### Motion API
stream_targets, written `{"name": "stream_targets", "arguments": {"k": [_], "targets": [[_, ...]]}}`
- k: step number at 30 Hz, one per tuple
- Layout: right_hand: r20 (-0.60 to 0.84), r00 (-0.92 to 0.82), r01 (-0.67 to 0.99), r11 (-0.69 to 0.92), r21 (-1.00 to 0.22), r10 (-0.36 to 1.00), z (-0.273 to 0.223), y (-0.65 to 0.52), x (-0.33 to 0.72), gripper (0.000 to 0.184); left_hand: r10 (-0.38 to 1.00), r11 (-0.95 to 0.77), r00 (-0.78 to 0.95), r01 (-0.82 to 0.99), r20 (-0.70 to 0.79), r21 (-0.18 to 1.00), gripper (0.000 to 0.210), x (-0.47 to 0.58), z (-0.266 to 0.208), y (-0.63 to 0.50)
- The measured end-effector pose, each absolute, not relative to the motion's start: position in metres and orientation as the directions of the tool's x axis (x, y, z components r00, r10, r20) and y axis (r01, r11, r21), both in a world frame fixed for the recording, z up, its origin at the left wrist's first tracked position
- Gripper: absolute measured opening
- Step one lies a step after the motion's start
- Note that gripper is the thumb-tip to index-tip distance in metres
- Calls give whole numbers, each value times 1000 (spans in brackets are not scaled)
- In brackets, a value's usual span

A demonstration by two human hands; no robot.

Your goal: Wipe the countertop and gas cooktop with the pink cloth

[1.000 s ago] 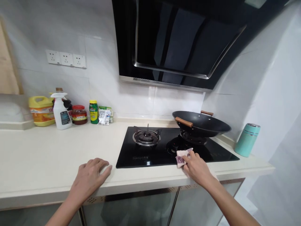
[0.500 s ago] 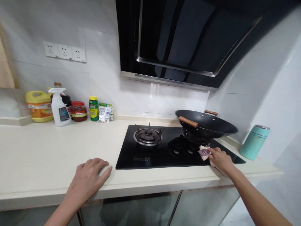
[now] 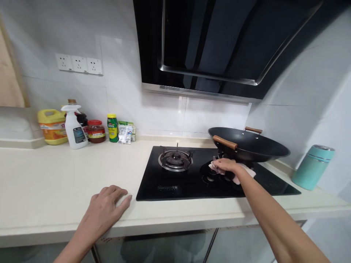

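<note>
My right hand point(image 3: 227, 165) presses a pinkish cloth point(image 3: 244, 174) onto the black glass gas stove point(image 3: 189, 190), over the control knobs in the middle. Part of the cloth sticks out on both sides of the hand. Just behind it, a black wok point(image 3: 252, 146) with wooden handles rests on the right burner. The left burner point(image 3: 176, 160) is bare, with its metal pan support in place. My left hand point(image 3: 105, 204) lies on the pale countertop point(image 3: 68, 182) left of the stove, fingers relaxed and thumb apart, holding nothing.
A mint-green flask point(image 3: 313, 167) stands right of the stove. Along the back wall at left are a yellow jug point(image 3: 53, 126), a white spray bottle point(image 3: 74, 128), a red-lidded jar point(image 3: 95, 131), a green bottle point(image 3: 112, 128) and packets point(image 3: 126, 133). A black range hood point(image 3: 203, 44) hangs above.
My right hand has moved left and a little back with the cloth, from the stove's right front to the knobs. The view has shifted slightly. My left hand stays on the counter.
</note>
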State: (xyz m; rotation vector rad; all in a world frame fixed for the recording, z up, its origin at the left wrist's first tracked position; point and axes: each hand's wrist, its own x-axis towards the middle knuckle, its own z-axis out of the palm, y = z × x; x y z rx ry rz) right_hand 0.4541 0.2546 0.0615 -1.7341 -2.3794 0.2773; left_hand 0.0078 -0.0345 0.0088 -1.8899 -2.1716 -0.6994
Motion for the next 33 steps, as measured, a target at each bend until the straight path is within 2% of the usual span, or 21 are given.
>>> {"name": "stream_targets", "arguments": {"k": [5, 11, 19, 26, 30, 33], "targets": [[46, -374, 897, 373, -236, 926, 57, 250, 438, 35, 877, 77, -175, 971, 448, 227, 43, 9, 9, -36], [177, -429, 853, 462, -243, 886, 42, 233, 455, 28, 875, 81, -183, 968, 449, 237, 43, 12, 11, -41], [453, -468, 785, 592, -181, 759, 1, 195, 459, 51, 854, 50, -160, 972, 494, 229, 41, 16, 11, -47], [576, -365, 801, 562, -207, 731, -24, 155, 473, 53, 845, 43, -156, 973, 512, 226, 38, 16, 9, -47], [593, -331, 806, 547, -227, 734, -31, 127, 492, 50, 843, 41, -149, 976, 517, 213, 39, 17, 10, -47], [569, -290, 808, 516, -285, 769, -28, 105, 506, 49, 848, 41, -141, 979, 512, 202, 40, 17, 10, -47]]}}
